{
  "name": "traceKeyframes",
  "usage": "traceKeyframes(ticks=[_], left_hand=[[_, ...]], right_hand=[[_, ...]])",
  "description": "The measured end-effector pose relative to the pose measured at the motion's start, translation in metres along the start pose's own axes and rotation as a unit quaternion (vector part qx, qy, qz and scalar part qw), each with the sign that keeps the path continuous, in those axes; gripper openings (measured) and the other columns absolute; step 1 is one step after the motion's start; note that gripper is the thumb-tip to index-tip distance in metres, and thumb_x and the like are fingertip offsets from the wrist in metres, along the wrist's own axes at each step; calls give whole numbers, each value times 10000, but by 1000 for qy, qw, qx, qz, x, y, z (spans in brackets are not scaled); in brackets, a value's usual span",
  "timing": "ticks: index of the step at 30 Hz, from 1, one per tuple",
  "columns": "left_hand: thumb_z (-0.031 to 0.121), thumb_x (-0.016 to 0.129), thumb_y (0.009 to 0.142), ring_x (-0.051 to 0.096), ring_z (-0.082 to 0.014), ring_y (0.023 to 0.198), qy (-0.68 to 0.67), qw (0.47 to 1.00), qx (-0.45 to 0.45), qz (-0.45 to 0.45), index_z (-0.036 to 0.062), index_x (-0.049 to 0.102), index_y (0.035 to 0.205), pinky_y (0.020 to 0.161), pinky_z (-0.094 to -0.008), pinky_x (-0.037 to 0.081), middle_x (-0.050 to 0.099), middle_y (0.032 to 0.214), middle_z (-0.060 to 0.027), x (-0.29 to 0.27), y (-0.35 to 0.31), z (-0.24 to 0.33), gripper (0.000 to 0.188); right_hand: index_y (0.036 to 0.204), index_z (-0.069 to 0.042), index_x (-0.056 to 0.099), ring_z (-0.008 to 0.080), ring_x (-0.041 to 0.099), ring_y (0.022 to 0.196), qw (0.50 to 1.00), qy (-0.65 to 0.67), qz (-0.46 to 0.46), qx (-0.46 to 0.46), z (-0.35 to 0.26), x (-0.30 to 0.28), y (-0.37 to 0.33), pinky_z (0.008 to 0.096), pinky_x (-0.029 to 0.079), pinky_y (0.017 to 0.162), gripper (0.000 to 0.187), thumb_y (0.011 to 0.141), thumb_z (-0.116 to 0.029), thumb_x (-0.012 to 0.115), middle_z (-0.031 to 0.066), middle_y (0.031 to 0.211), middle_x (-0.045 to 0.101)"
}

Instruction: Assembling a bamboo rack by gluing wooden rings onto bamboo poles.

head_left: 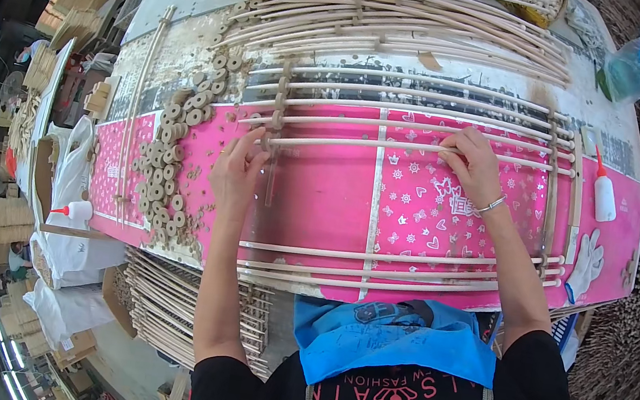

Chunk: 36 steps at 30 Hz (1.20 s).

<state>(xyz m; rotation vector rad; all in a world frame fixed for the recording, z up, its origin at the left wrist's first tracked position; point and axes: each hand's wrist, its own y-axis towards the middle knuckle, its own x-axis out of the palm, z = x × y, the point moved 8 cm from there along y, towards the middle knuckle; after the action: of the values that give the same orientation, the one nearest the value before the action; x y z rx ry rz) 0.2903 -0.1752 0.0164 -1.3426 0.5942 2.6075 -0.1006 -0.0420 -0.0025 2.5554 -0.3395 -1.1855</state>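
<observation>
A pale wooden rod (360,147) runs across the pink printed sheet (311,207). My right hand (470,168) pinches it right of its middle, with the thumb below and the fingers on top. At the rod's left end, my left hand (239,166) has its fingers curled together beside a slotted wooden strip (281,100); the fingertips partly hide that end. Several parallel rods (422,112) lie just beyond, resting across the left strip and a right-hand strip (551,200). Three more rods (375,272) lie near my body.
Round wooden discs with holes (170,130) are heaped left of my left hand. Loose rods (411,20) are piled at the back. A white glue bottle (605,197) and a white glove (586,266) lie at the right; another bottle (73,210) lies at the left edge.
</observation>
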Motion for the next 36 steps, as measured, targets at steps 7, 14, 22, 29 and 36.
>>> traceKeyframes(ticks=[7,14,22,29,36], left_hand=[[142,810,843,624,-225,739,49,998,23,-17,170,717,1235,687,-386,510,629,830,-36,12,10,-1,404],[141,812,837,643,-238,769,45,998,28,-20,180,709,1240,708,-403,516,653,867,-35,18,10,3,418],[119,783,872,673,-323,1034,152,981,-13,117,120,648,1318,855,-421,542,687,1165,-95,-45,54,-112,466],[191,763,895,665,-356,1068,251,962,-5,103,102,702,1192,901,-466,530,707,1131,-110,-47,70,-142,316],[161,727,976,666,-201,984,-55,987,-92,123,57,695,1312,893,-317,526,684,1092,-96,-59,18,-121,354]], right_hand=[[929,-29,700,272,606,876,997,-55,17,-41,-6,1,3,396,472,777,119,892,-129,754,74,885,627],[1002,-84,760,256,614,947,986,-150,54,-50,-22,-11,-2,403,465,854,155,903,-203,754,51,983,673],[1008,-63,765,278,647,870,982,74,-146,98,-56,-16,-71,403,508,804,171,871,-161,791,94,936,693],[1037,-78,767,265,630,897,986,23,-163,41,-88,-15,-106,405,473,810,284,788,-189,844,76,982,676],[998,-64,747,276,613,864,986,-4,-163,44,-83,-1,-127,398,466,766,222,806,-148,819,83,922,648]])
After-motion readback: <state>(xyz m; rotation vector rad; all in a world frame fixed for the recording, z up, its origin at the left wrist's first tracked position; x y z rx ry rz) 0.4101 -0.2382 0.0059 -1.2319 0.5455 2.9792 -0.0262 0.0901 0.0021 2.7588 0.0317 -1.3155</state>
